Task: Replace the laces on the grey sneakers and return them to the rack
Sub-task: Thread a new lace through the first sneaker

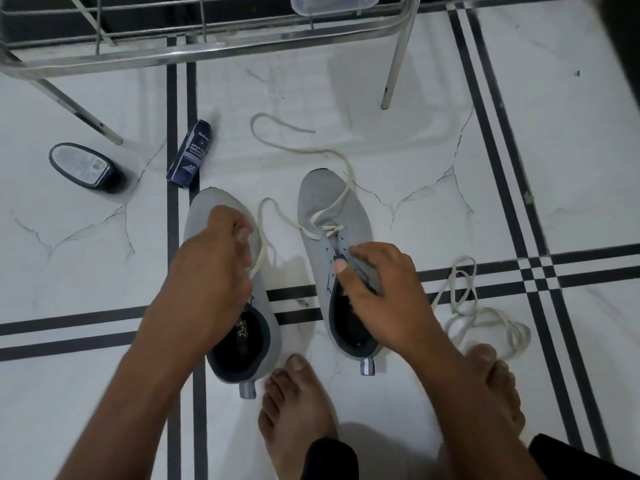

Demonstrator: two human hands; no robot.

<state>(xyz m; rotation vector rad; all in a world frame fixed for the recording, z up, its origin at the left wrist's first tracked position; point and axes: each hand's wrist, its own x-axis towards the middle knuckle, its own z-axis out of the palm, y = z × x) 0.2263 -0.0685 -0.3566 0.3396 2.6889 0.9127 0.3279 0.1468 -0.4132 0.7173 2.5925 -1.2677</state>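
White marble floor (433,116) carries both grey sneakers, toes pointing away. The lace (277,209) is pinched by the left hand (214,258) above the left sneaker (204,209); the right sneaker (329,202), its eyelets just ahead, is gripped by the right hand (377,289).

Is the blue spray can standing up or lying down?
Lying down. The blue spray can rests on its side on the white tiled floor, with its label facing up.
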